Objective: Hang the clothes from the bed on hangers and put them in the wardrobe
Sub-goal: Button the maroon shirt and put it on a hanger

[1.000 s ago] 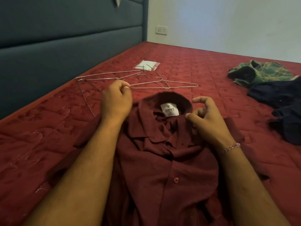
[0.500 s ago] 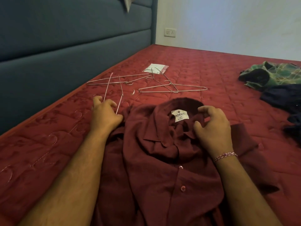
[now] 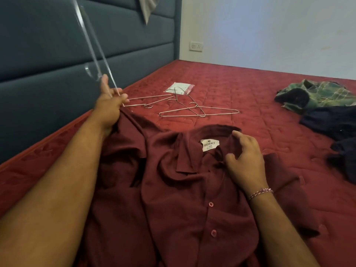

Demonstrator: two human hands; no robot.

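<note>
Starting on the first garment: maroon shirt lies flat on the bed, collar open, not yet on a hanger. Left hand pinches a blurred wire hanger, tilted upward, end at the shirt's shoulder. Right hand, fingers loosely spread, rests on the collar. Spare hangers beyond; plaid shirt and dark clothes wait. No wardrobe or containers visible.

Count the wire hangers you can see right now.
3 thin metal wire hangers: one raised, motion-blurred, gripped in the left hand; one flat on the red bedspread beside that hand; one further right. Crossing wires there might hide another.
</note>
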